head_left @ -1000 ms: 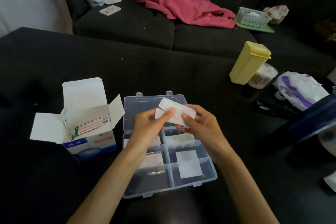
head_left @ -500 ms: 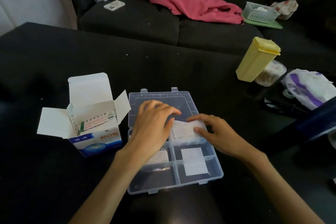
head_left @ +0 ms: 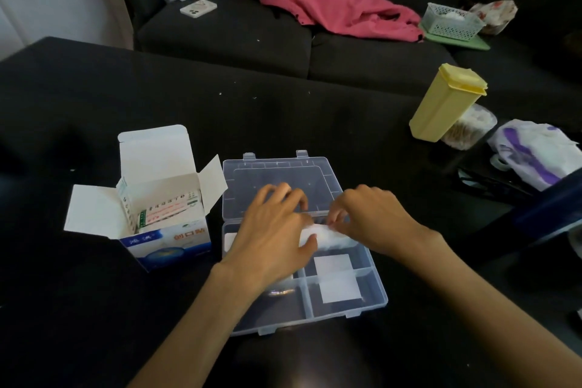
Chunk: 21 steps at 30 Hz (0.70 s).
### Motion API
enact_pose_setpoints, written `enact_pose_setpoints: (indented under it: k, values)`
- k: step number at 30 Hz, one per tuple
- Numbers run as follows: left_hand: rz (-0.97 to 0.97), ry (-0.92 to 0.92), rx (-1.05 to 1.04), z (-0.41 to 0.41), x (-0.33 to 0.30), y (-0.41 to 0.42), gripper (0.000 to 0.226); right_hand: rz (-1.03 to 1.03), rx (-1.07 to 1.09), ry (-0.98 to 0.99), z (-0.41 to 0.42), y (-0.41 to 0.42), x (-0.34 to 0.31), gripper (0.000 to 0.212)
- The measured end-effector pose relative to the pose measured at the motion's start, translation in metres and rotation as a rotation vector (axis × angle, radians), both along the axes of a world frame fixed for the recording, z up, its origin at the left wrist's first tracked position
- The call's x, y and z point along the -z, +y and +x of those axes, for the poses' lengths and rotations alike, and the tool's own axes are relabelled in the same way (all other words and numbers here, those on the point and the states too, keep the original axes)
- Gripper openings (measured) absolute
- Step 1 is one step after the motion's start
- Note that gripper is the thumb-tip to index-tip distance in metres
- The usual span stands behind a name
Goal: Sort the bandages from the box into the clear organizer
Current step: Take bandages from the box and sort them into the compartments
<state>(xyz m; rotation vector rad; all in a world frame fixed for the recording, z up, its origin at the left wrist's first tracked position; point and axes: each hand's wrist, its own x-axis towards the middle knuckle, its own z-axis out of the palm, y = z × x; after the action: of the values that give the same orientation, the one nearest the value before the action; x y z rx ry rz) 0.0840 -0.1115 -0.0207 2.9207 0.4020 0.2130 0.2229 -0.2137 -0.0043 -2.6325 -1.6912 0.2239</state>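
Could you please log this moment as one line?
step: placing bandages | place: organizer far-right compartment | left hand: on them | right hand: pinching | box: open

Both hands, left (head_left: 271, 230) and right (head_left: 368, 217), pressing white bandages (head_left: 327, 238) into clear organizer (head_left: 374, 287); open box (head_left: 163, 214) beside.
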Motion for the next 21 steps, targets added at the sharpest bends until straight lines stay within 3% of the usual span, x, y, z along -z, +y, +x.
enact_pose_setpoints:
  k: [4, 12, 21]
  values:
    - [0.001, -0.014, 0.002, 0.0, 0.001, -0.001, 0.048, -0.033, -0.04, -0.104, -0.001, 0.004, -0.004, 0.017]
    - [0.053, 0.11, -0.036, 0.002, 0.005, -0.002, 0.058, -0.094, -0.004, 0.1, 0.007, 0.002, -0.007, 0.02]
    - [0.045, 0.134, -0.045, 0.002, 0.001, 0.0, 0.058, -0.186, 0.114, 0.013, 0.01, -0.001, -0.003, 0.026]
